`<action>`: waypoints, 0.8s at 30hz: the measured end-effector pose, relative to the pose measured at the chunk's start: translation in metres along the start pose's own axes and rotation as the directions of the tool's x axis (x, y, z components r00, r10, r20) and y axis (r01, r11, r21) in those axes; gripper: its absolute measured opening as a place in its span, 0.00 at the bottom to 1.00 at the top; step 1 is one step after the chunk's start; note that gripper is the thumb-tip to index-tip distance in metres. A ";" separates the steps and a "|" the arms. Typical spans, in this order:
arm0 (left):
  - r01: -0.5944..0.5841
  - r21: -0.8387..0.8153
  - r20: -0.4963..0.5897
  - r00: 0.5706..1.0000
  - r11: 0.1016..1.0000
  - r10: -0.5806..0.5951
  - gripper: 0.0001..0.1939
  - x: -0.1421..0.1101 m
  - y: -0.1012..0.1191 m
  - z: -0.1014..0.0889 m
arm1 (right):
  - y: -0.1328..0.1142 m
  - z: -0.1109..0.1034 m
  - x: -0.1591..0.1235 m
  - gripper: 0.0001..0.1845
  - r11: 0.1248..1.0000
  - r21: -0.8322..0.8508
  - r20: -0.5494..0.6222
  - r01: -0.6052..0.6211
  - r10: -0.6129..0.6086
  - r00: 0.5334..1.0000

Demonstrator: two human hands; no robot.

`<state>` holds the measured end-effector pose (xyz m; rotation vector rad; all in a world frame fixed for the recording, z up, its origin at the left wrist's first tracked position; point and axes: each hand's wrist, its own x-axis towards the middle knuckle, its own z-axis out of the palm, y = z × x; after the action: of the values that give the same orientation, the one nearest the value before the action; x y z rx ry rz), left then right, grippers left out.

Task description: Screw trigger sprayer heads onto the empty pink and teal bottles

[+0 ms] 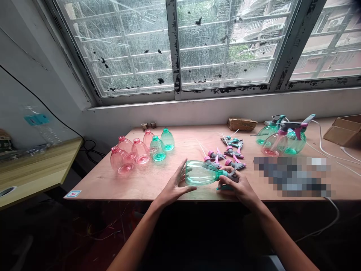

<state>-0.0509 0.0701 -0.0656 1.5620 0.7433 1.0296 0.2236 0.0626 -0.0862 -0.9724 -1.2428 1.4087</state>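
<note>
A clear green spray bottle lies sideways in the air just above the near part of the table, its base to the left. My left hand is wrapped round the base end, thumb below and fingers above. At the neck, my right hand grips the grey and teal spray head; the fingers partly hide it. Beyond my right hand lie several loose pink, grey and teal spray heads with white tubes. To the left stand pink bottles and two green bottles, all with open necks.
Bottles with spray heads stand at the right beside a cardboard box and white cables. A brown wrapped block lies near the window wall. A blurred patch covers something at the right. A second table is at the left.
</note>
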 end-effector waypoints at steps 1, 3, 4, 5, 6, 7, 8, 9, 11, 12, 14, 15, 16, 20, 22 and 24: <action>-0.001 0.002 0.009 1.000 1.000 0.001 0.53 -0.001 0.000 0.000 | 0.000 0.000 0.000 0.25 1.000 -0.006 0.000 0.002 -0.002 1.000; 0.004 0.001 0.017 1.000 1.000 -0.004 0.53 -0.002 0.002 0.000 | -0.001 0.000 0.000 0.25 1.000 -0.011 0.003 0.006 -0.006 1.000; 0.008 -0.002 0.009 1.000 1.000 -0.008 0.53 -0.002 0.002 0.001 | -0.001 0.001 0.000 0.25 1.000 -0.010 0.005 0.006 -0.006 1.000; 0.012 -0.005 -0.002 1.000 1.000 -0.012 0.53 -0.002 0.003 0.001 | -0.001 0.001 0.000 0.25 1.000 -0.006 0.007 0.006 -0.006 1.000; 0.017 -0.011 -0.010 1.000 1.000 -0.017 0.51 -0.001 0.004 0.001 | -0.001 0.001 -0.001 0.25 1.000 -0.001 0.010 0.005 -0.005 1.000; 0.020 -0.016 -0.009 1.000 1.000 -0.020 0.49 0.000 0.004 0.002 | -0.002 0.001 -0.001 0.25 1.000 0.004 0.013 0.004 -0.004 1.000; 0.021 -0.019 0.000 1.000 1.000 -0.021 0.46 0.001 0.004 0.002 | -0.002 0.002 -0.001 0.25 1.000 0.008 0.015 0.003 -0.003 1.000; 0.018 -0.017 0.012 1.000 1.000 -0.018 0.44 0.001 0.004 0.002 | -0.002 0.002 -0.001 0.26 1.000 0.011 0.014 0.001 -0.001 1.000; 0.004 -0.002 0.019 1.000 1.000 -0.004 0.45 0.002 0.002 0.002 | -0.002 0.002 -0.001 0.26 1.000 0.008 0.001 -0.004 0.004 1.000; -0.004 0.002 0.011 1.000 1.000 0.004 0.48 0.002 0.001 0.002 | -0.002 0.002 -0.001 0.26 1.000 0.004 -0.004 -0.003 0.003 1.000; -0.016 -0.011 -0.003 1.000 1.000 0.016 0.52 0.001 0.000 0.002 | -0.002 0.002 -0.001 0.25 1.000 -0.002 0.000 0.008 -0.008 1.000; -0.015 -0.021 0.000 1.000 1.000 0.015 0.54 0.000 0.000 0.002 | -0.002 0.002 -0.001 0.25 1.000 -0.002 0.008 0.016 -0.016 1.000; -0.009 -0.029 0.005 1.000 1.000 0.010 0.55 0.000 0.000 0.002 | -0.002 0.002 -0.001 0.24 1.000 0.000 0.016 0.023 -0.023 1.000; 0.026 -0.029 -0.026 0.999 0.999 -0.027 0.52 0.000 0.005 0.003 | -0.004 0.003 -0.002 0.24 1.000 -0.004 0.015 0.025 -0.025 1.000; 0.031 -0.040 -0.014 0.999 0.999 -0.032 0.45 0.001 0.006 0.004 | -0.004 0.003 -0.002 0.24 1.000 -0.008 0.014 0.023 -0.022 1.000; 0.018 -0.036 0.014 1.000 0.999 -0.018 0.43 0.002 0.005 0.003 | -0.004 0.003 -0.002 0.24 1.000 -0.007 0.013 0.014 -0.014 1.000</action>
<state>-0.0479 0.0693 -0.0601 1.5271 0.7244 1.0130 0.2220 0.0604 -0.0815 -0.9592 -1.2633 1.4027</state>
